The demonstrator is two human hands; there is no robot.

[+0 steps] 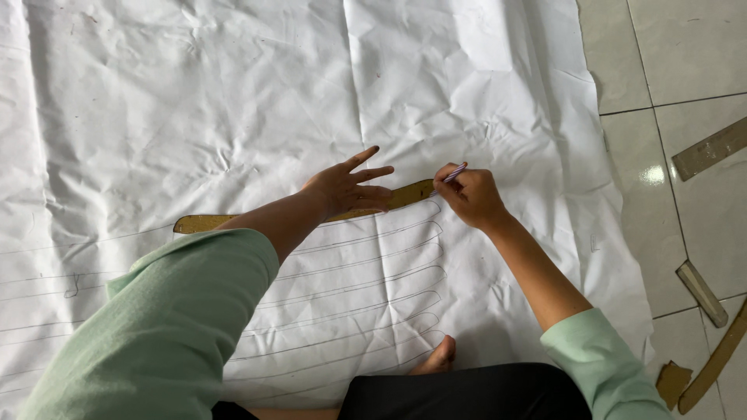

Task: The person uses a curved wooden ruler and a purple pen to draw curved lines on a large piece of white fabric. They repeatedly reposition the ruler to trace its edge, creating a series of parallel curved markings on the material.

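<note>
You are in the middle of tracing: your left hand (pixel 342 190) presses flat on the long, narrow brown cardboard template strip (pixel 311 211), its fingers (pixel 372 173) spread apart and unclenched, pinning the strip to the large crumpled white sheet of paper (pixel 233 93) spread over the floor. Your right hand (pixel 469 194) has its fingers closed around a slim pink-purple pen (pixel 455 173), with the tip down at the strip's rounded right end, just beside your left fingertips. The strip lies across the sheet, running from under your left forearm to the pen.

Below it, a stack of already drawn outlines (pixel 366 272) of the same rounded shape fills the paper toward your knees, so by my reading this is one more repeat in a series, and the outline now in hand sits at the top of the stack.

What the move seems to call for is steady downward pressure from the left hand, so the strip cannot slide on the wrinkled paper, while the pen follows the curved end closely.

Loose brown cardboard pieces (pixel 704 292) lie on the pale tiled floor (pixel 685 54) to your right, well apart from the work.
</note>
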